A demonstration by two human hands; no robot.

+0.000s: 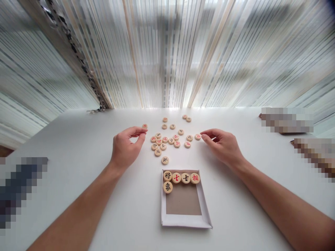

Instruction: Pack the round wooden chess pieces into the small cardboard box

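Left hand (125,147): While your fingers curl, a red-lettered piece (144,125) lies just past their tips; I cannot tell whether they're pinching.
Right hand (223,144): Your fingertips are right beside another red-lettered piece (198,137); their grip is unclear.
Box (184,221): Five pieces (176,178) sit inside, nearer you.

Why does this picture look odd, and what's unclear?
Head view: the backlit curtain fans out toward the edges, probably lens distortion; head view: pixelated blocks mask patches at both sides; head view: the boxed pieces show clear characters, the loose pieces smaller, harder ones.
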